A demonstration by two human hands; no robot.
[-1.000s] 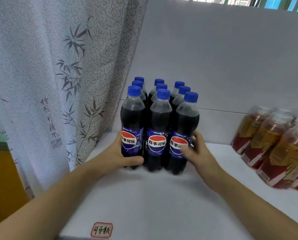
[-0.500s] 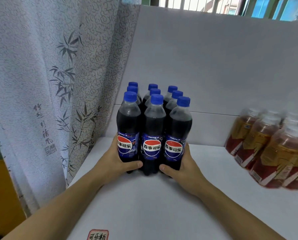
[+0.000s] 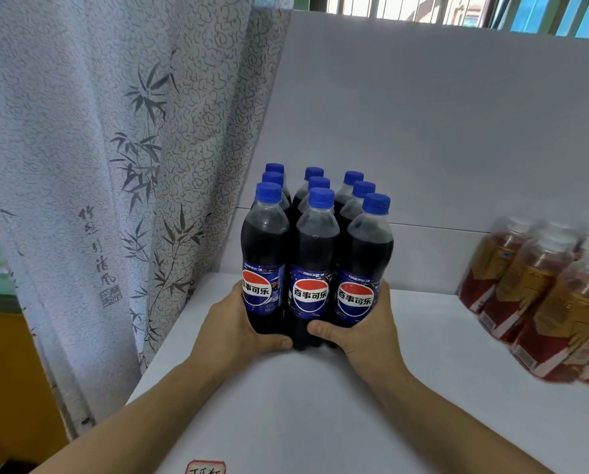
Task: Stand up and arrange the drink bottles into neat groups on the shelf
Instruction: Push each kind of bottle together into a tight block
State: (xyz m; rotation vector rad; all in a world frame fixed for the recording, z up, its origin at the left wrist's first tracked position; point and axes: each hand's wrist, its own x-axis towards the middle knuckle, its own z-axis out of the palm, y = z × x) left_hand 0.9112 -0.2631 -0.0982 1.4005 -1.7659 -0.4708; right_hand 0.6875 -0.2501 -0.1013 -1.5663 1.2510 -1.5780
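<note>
Several dark cola bottles (image 3: 315, 254) with blue caps stand upright in a tight square block on the white shelf (image 3: 320, 405), near its back left corner. My left hand (image 3: 234, 326) wraps the base of the front left bottle, thumb across the front. My right hand (image 3: 361, 333) cups the base of the front right bottle, thumb pointing left under the labels. Both hands press the block from its two sides. At the right stands a group of amber tea bottles (image 3: 539, 295) with red labels, blurred.
A patterned white curtain (image 3: 98, 165) hangs along the shelf's left edge. A white back panel (image 3: 440, 131) rises behind the bottles, with window bars above. A red-framed label (image 3: 204, 468) sits at the shelf's front edge. Bare shelf lies between the cola block and the tea bottles.
My right hand slid from the side of the right bottle down to its base, thumb now across the front. The block sits squarer, and the view has shifted slightly right.
</note>
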